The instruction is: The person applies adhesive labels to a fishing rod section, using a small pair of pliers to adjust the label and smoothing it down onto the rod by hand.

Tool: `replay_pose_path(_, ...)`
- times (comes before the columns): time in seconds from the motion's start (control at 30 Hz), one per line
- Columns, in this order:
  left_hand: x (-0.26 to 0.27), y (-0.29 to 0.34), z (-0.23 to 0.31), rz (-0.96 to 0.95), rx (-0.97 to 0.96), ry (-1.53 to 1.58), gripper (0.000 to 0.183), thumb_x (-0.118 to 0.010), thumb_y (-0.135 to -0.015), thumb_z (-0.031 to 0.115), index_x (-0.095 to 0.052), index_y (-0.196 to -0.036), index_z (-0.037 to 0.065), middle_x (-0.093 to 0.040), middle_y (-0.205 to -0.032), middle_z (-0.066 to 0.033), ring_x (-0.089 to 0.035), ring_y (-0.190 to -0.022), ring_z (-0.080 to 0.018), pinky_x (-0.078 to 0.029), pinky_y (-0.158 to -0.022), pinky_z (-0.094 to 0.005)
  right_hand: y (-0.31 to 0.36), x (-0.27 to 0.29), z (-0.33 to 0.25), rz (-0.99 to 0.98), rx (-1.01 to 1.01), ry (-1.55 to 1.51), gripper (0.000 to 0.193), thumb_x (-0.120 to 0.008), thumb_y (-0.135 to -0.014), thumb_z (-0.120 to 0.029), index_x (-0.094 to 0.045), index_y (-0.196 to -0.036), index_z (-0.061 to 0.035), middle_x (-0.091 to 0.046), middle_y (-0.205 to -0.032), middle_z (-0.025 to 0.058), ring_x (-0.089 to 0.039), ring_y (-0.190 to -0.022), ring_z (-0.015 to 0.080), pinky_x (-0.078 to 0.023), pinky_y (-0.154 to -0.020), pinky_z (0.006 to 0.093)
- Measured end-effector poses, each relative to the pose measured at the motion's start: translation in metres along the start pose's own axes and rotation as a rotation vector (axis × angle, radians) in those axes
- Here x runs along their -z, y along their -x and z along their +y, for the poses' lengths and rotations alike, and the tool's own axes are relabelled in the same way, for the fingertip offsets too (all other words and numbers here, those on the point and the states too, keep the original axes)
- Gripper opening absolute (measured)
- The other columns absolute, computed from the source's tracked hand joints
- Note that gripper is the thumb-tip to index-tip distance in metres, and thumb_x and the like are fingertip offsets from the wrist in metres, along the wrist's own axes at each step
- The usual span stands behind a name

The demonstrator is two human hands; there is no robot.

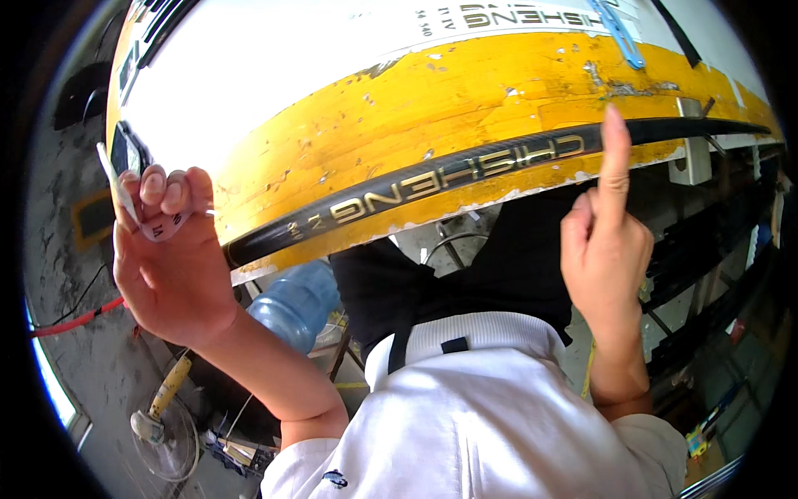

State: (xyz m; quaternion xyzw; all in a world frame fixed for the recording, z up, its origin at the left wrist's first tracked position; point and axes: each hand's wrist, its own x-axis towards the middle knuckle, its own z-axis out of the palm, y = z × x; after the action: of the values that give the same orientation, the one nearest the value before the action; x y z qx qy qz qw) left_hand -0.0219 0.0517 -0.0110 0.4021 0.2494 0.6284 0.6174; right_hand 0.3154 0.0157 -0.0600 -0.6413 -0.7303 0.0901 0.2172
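Observation:
A long black tube (465, 170) with a woven-looking surface and gold lettering lies along the near edge of the yellow-painted table (349, 125). My left hand (170, 266), its fingers curled, grips a thin whitish sticker strip (166, 226) with small print, beside the tube's left end. One end of that strip curls up past my fingertips. Over the tube's right part, my right hand (608, 233) points its index finger away from me, the other fingers curled and nothing visible in them. Whether that index finger touches the tube, I cannot tell.
Lettered sheets (532, 18) and a light-blue strip tool (619, 37) lie on the far side. A metal bracket (690, 154) sits at the table's right edge. A phone-like dark object (129, 150) lies at left. Below stand a blue water bottle (295, 303) and a fan (166, 424).

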Motion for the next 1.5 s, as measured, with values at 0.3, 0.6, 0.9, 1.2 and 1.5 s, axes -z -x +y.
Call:
replay_pose_path(0.3,-0.001,-0.003,-0.001,-0.001,-0.001,-0.019,0.030,-0.044,-0.094,0.019,-0.043,-0.117,0.000,-0.049,-0.107,-0.0122,-0.049,-0.103,-0.0210,-0.030,-0.105,-0.0427,0.003,-0.016,-0.002,0.076,-0.005,-0.134,0.079,-0.043,-0.080,0.012,-0.015,-0.152,-0.0087,-0.038,-0.054,0.0030,-0.041,-0.049,0.0081,-0.037,-0.054,0.0173)
replay_pose_path(0.6,-0.003,-0.005,0.000,0.046,0.015,0.018,0.026,-0.046,-0.092,0.013,-0.042,-0.115,0.000,-0.048,-0.104,-0.0119,-0.050,-0.102,-0.0208,-0.030,-0.108,-0.0444,0.003,-0.019,0.002,0.088,0.020,-0.165,0.075,-0.043,-0.085,0.011,-0.016,-0.152,-0.0087,-0.042,-0.053,0.0030,-0.043,-0.048,0.0077,-0.039,-0.051,0.0195)
replay_pose_path(0.9,0.001,-0.006,0.002,-0.003,0.029,-0.006,0.029,-0.042,-0.095,0.018,-0.045,-0.117,0.000,-0.051,-0.108,-0.0115,-0.051,-0.102,-0.0202,-0.030,-0.107,-0.0436,0.001,-0.022,-0.013,0.062,0.053,-0.181,0.076,-0.047,-0.080,0.010,-0.019,-0.150,-0.0037,-0.057,-0.065,0.0071,-0.049,-0.046,0.0113,-0.044,-0.050,0.0240)
replay_pose_path(1.2,-0.007,-0.008,-0.003,0.057,0.022,-0.029,0.025,-0.044,-0.094,0.013,-0.045,-0.114,-0.001,-0.050,-0.103,-0.0097,-0.049,-0.096,-0.0178,-0.032,-0.106,-0.0421,0.000,-0.037,-0.066,-0.083,0.275,-0.153,0.086,-0.057,-0.063,0.007,-0.034,-0.146,-0.0042,-0.051,-0.056,0.0014,-0.046,-0.037,0.0139,-0.044,-0.040,0.0299)
replay_pose_path(1.5,-0.003,-0.007,-0.002,0.003,0.026,-0.073,0.025,-0.041,-0.096,0.016,-0.048,-0.114,0.001,-0.053,-0.104,-0.0102,-0.049,-0.099,-0.0194,-0.032,-0.103,-0.0406,-0.001,-0.016,-0.030,-0.058,0.226,-0.021,0.080,-0.054,-0.070,0.008,-0.033,-0.146,-0.0037,-0.066,-0.095,0.0111,-0.050,-0.041,0.0186,-0.045,-0.044,0.0300)
